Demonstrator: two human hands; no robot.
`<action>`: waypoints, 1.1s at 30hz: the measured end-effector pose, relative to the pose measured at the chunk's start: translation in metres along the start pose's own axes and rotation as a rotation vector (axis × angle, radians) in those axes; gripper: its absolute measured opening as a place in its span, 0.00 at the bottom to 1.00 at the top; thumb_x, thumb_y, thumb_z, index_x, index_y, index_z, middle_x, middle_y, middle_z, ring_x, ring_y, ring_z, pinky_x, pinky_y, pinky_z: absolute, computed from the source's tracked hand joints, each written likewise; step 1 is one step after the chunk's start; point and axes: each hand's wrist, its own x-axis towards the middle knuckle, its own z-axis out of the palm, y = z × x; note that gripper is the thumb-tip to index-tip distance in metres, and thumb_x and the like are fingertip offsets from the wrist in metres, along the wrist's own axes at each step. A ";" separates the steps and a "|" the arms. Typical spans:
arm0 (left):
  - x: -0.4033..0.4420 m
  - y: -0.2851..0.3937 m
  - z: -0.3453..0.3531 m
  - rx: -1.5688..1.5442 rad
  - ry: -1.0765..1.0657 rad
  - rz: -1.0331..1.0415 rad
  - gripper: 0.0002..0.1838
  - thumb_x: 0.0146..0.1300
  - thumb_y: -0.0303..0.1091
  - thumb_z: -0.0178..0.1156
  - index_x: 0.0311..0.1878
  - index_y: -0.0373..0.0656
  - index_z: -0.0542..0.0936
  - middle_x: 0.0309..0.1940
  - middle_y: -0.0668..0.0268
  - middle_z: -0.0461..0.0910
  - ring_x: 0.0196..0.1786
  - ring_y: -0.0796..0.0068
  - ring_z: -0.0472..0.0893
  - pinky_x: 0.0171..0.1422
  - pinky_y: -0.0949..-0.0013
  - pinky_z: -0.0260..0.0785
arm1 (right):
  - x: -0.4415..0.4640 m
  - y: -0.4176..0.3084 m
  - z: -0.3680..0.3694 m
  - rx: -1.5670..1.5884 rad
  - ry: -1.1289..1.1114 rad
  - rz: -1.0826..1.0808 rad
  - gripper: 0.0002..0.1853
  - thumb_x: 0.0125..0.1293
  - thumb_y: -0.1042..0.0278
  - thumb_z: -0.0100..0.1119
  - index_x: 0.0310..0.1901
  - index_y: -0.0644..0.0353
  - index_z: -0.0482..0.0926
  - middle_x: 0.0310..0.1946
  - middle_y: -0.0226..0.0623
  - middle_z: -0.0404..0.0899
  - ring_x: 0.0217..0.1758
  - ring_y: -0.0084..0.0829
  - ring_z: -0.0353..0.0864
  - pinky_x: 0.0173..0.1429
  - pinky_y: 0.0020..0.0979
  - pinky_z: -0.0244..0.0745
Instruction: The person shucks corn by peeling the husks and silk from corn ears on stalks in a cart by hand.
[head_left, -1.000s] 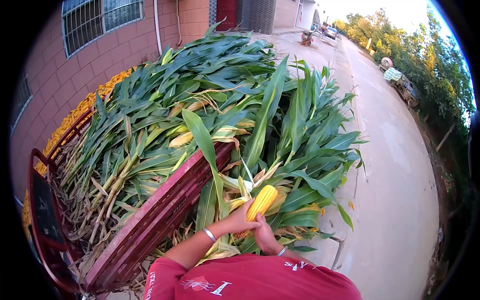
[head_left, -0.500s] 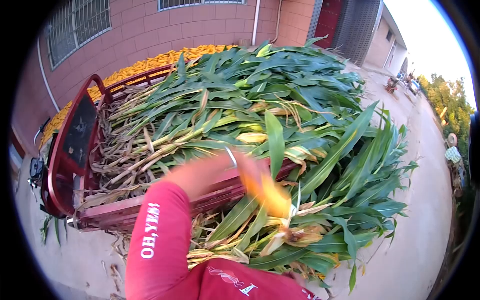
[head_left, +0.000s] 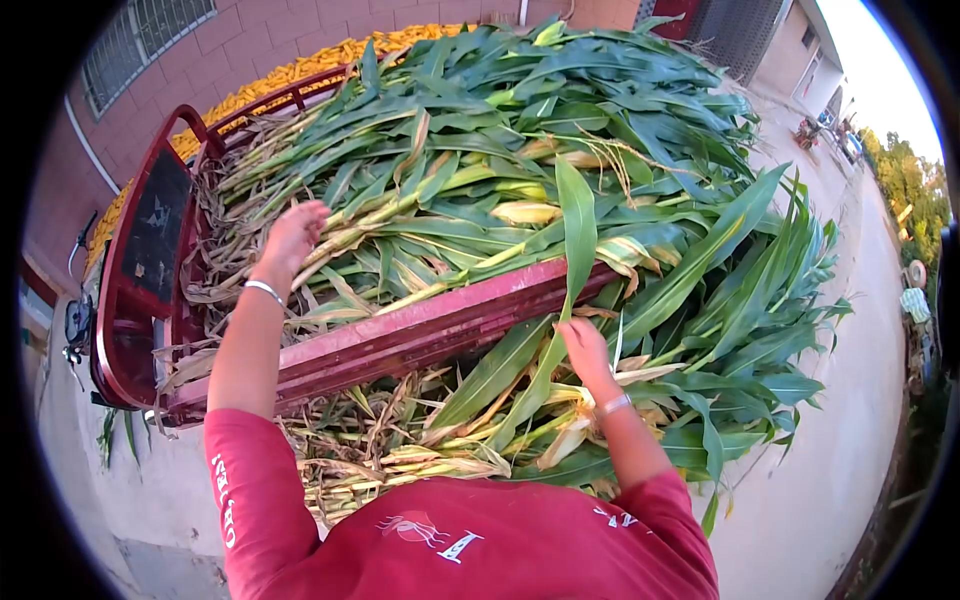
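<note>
Over the stalks in the cart bed, my left hand (head_left: 295,236) is raised with its fingers extended and nothing visible in it. Farther right, just outside the red side rail (head_left: 430,318), my right hand (head_left: 588,352) has its fingers curled at the edge of a long green leaf (head_left: 576,225) and appears to pinch it. Some of those fingertips are hard to make out. Beneath the right wrist lies a pale dry husk (head_left: 567,440) among corn stalks. A partly husked ear (head_left: 526,212) rests on the pile of green stalks (head_left: 480,150).
The red cart's headboard (head_left: 155,240) stands at the left, beside a handlebar and mirror (head_left: 78,320). Yellow cobs (head_left: 300,68) lie along the brick wall (head_left: 250,35). A concrete road (head_left: 860,330) runs along the right, with vehicles farther off.
The yellow cob that both hands held, then blurred near my left hand, is out of them. My left hand moved left over the cart; my right hand reappeared at the leaf. The view turned left.
</note>
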 end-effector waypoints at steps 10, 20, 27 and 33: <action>0.051 -0.130 0.072 0.928 -0.297 0.213 0.16 0.58 0.33 0.62 0.48 0.37 0.80 0.41 0.56 0.83 0.45 0.65 0.83 0.51 0.66 0.74 | 0.163 -0.024 0.129 -0.350 0.023 -0.345 0.14 0.65 0.59 0.56 0.30 0.62 0.81 0.31 0.44 0.81 0.39 0.45 0.80 0.46 0.43 0.75; 0.194 -0.190 0.066 1.375 0.028 0.413 0.13 0.54 0.30 0.58 0.43 0.37 0.77 0.43 0.45 0.79 0.49 0.44 0.78 0.54 0.49 0.69 | 0.161 -0.022 0.127 -0.238 0.086 -0.130 0.18 0.67 0.59 0.50 0.26 0.63 0.79 0.29 0.50 0.78 0.34 0.50 0.79 0.42 0.46 0.76; 0.233 -0.211 0.045 1.566 0.111 0.135 0.25 0.48 0.32 0.64 0.52 0.43 0.70 0.52 0.55 0.73 0.58 0.50 0.73 0.61 0.53 0.67 | 0.168 -0.020 0.127 -0.278 0.011 -0.140 0.14 0.63 0.63 0.54 0.25 0.63 0.78 0.29 0.45 0.79 0.36 0.45 0.80 0.44 0.42 0.77; 0.239 -0.193 0.035 1.505 -0.128 0.189 0.34 0.38 0.28 0.71 0.52 0.43 0.68 0.53 0.53 0.70 0.56 0.47 0.72 0.60 0.53 0.68 | 0.168 -0.028 0.121 -0.282 -0.032 -0.100 0.14 0.64 0.63 0.53 0.26 0.63 0.78 0.29 0.44 0.79 0.38 0.44 0.80 0.46 0.42 0.77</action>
